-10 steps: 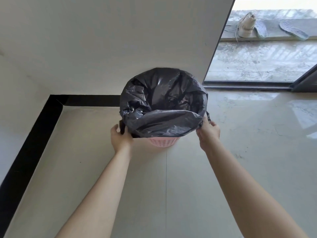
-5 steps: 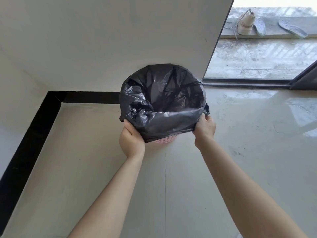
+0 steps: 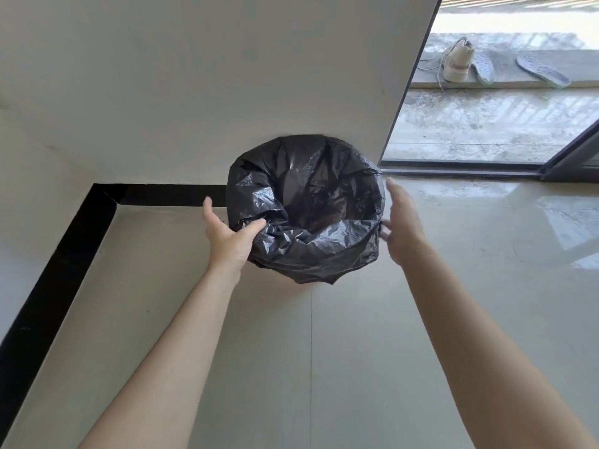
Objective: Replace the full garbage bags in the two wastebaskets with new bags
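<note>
A glossy pale tiled floor (image 3: 421, 319) meets a white wall (image 3: 194, 76) with black skirting (image 3: 64, 254). The black garbage bag (image 3: 308, 205) lines a basket against that wall. Left hand (image 3: 227, 234) spread, thumb touching the bag; right hand (image 3: 400, 222) open beside it. No writing is legible.

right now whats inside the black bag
The black bag shows only crumpled dark lining and looks empty; its shadowed bottom is unclear. It completely covers the wastebasket beneath.

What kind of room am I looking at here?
Probably a home interior, beside a balcony or patio door: glossy floor tiles, a sliding glass door, and a sneaker left outside on the ledge.
</note>
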The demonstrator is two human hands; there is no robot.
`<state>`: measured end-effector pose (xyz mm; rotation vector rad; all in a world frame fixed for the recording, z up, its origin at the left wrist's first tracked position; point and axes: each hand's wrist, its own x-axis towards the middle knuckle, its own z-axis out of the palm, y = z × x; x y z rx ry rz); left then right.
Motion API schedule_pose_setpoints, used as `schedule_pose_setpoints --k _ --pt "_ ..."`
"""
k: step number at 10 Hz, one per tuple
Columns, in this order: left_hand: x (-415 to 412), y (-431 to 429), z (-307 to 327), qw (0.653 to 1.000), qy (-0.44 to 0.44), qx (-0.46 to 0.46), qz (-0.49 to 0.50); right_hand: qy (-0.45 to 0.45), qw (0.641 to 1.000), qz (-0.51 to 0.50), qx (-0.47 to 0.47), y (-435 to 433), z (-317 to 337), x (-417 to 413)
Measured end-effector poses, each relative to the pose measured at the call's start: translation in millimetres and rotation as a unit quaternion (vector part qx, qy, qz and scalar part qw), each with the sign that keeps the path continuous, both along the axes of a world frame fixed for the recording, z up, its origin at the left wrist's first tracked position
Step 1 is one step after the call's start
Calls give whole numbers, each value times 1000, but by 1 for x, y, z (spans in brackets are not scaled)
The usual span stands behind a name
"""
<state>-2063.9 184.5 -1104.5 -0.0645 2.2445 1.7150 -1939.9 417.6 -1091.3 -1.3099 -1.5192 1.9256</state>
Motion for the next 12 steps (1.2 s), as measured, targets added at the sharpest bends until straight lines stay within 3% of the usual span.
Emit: schedule_pose_setpoints --k 1,2,3,4,5,6,7,8,9,10,11,12 --pt "-4 7 13 962 142 -208 -109 -80 966 130 208 -5 0 0" --pt "-10 23 26 816 223 -485 -221 -238 845 256 405 -19 3 -8" --pt "-17 40 34 676 180 -647 -305 -349 793 308 393 -9 9 -17" --pt "-21 54 34 561 145 -737 -348 -421 760 332 367 -1 19 -25" --pt "-22 60 31 541 140 -756 -341 -459 694 318 455 -11 21 -33" --pt "-21 58 27 677 177 -646 -305 -398 662 269 575 -31 21 -32" --pt "-26 47 29 811 231 -487 -228 -398 683 351 502 -55 21 -30" --pt "-28 35 25 855 240 -413 -201 -474 631 415 454 -64 9 -31" --pt "-23 30 21 864 253 -390 -191 -490 604 403 482 -56 2 -35" --pt "-15 28 15 873 287 -360 -162 -446 613 413 504 -51 2 -38" --pt "-11 23 14 867 339 -331 -155 -314 690 419 499 -40 10 -29" --pt "-5 20 13 860 364 -315 -168 -103 805 315 492 -22 37 -17"
